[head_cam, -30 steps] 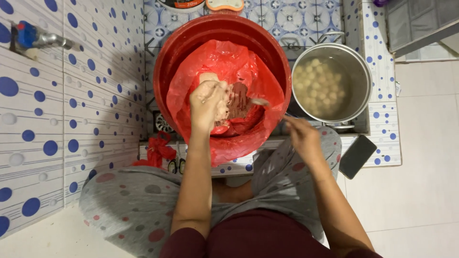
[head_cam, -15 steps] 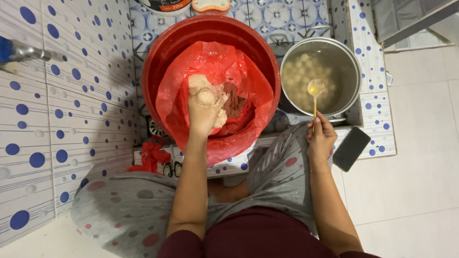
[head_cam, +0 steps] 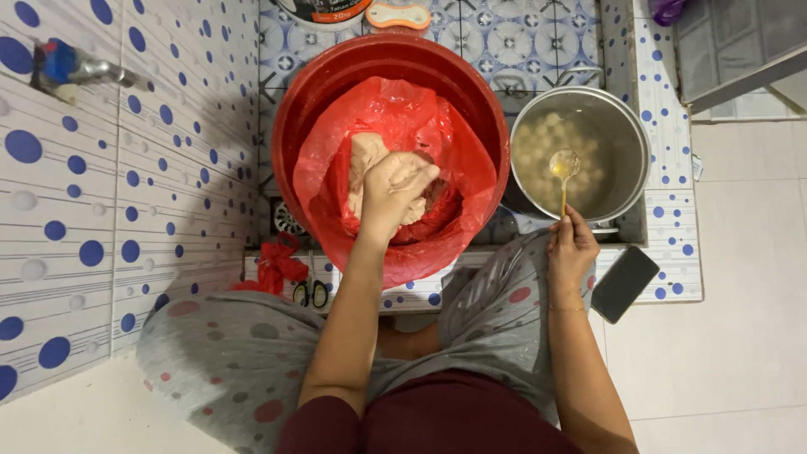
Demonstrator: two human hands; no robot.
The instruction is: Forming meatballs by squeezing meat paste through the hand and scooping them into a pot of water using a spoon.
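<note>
Dough [head_cam: 367, 160] squeezed under left hand [head_cam: 395, 189] fingers [head_cam: 420, 178]; right hand [head_cam: 572, 252] holds spoon [head_cam: 563, 168]

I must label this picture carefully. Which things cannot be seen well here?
- Head view: left hand covers part of the paste; its palm side is hidden.
- Spoon: handle end hidden in the right hand.
- Tub: cut by the top edge.
- Scissors: blades hidden.

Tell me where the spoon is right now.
In the head view the spoon is on the right, held by the right hand, its bowl over the steel pot of pale balls, beside the red basin.
</note>
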